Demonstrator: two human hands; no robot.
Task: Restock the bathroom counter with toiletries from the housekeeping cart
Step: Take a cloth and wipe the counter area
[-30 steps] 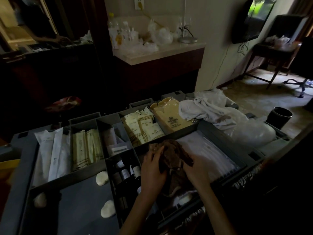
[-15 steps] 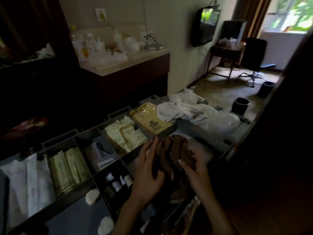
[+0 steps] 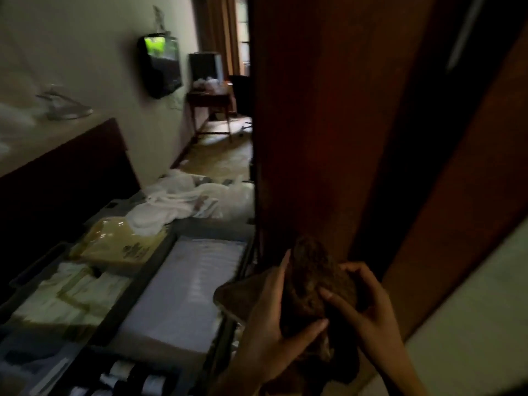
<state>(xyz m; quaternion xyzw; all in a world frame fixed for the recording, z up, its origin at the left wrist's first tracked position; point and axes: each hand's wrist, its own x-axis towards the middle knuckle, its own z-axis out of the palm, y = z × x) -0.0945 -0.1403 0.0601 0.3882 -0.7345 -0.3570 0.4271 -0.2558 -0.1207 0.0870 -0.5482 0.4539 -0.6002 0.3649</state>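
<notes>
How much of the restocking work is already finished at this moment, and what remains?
Done: nothing in view shows a toiletry delivered yet. In hand: the left hand and right hand hold a bundled brown cloth beside the wooden door, not a toiletry. Left: the small bottles, cream sachets and yellow packet lie in the cart, so picking and placing them remain.

The grey cart tray filled the lower left, its compartments holding a yellow packet, pale sachets and small bottles. White cloths lay at its upper end.
</notes>
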